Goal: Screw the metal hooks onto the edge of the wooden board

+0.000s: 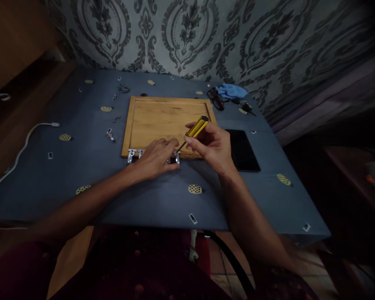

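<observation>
A framed wooden panel (162, 118), like a cabinet door, lies flat on the cloth-covered table. Metal hinges sit along its near edge: one hinge (131, 155) at the left corner and another hinge (176, 157) farther right. My left hand (158, 156) rests over this edge, fingers on the wood and thumb in front, with the right-hand hinge held between them. In my right hand (214, 146) is a yellow-and-black screwdriver (198, 127), gripped by its handle and tilted. Its shaft points down to the right-hand hinge; the tip's exact seating is too small to tell.
Loose screws (116, 119) and small metal parts (110, 136) lie left of the panel. To the right is a black tablet (244, 150). Sunglasses (216, 99), a blue cloth (231, 91) and keys (245, 106) are at the back right. A white cable (26, 146) runs along the left.
</observation>
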Demonstrator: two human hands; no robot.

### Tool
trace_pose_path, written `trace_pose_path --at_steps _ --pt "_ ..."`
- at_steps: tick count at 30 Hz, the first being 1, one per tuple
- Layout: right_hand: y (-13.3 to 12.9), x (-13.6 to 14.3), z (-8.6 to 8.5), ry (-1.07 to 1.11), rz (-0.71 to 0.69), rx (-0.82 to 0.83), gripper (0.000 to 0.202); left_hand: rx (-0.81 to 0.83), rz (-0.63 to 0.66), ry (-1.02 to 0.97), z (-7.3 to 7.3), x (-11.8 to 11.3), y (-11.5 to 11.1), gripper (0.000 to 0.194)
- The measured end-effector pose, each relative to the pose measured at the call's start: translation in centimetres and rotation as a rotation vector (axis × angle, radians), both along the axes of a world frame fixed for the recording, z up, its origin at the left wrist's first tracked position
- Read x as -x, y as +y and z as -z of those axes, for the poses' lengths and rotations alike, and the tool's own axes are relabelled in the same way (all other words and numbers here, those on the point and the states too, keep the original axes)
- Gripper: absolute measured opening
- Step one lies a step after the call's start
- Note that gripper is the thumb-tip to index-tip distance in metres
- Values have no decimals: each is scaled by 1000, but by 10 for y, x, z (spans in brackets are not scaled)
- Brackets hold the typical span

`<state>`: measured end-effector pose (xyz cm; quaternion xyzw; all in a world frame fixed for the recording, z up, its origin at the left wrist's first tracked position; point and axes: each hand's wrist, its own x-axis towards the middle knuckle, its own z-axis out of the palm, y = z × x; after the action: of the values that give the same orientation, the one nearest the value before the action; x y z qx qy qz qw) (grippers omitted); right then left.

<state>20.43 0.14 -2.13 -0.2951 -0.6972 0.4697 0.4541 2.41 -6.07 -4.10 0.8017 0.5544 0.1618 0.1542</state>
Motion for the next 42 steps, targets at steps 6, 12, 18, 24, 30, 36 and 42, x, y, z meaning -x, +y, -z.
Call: trace_pose_path --at_steps 6,12,18,24,30,36,42 --pt "3 -5 -1 -36 -21 27 40 6 4 2 -2 0 0 44" --pt "4 -1 3 1 31 -6 40 10 -4 12 -2 0 -1 51" --pt "4 -1 1 30 -31 97 43 -1 3 9 -1 0 -1 47" --pt "3 -4 -4 38 -109 83 37 -12 3 11 1 0 1 45" --pt "2 -3 -1 21 -55 73 38 -15 7 5 2 1 0 46" --pt "0 2 2 24 68 -17 40 4 -5 5 0 1 0 49" --pt "-3 4 -1 83 193 -82 38 4 -7 -4 0 0 -1 47"
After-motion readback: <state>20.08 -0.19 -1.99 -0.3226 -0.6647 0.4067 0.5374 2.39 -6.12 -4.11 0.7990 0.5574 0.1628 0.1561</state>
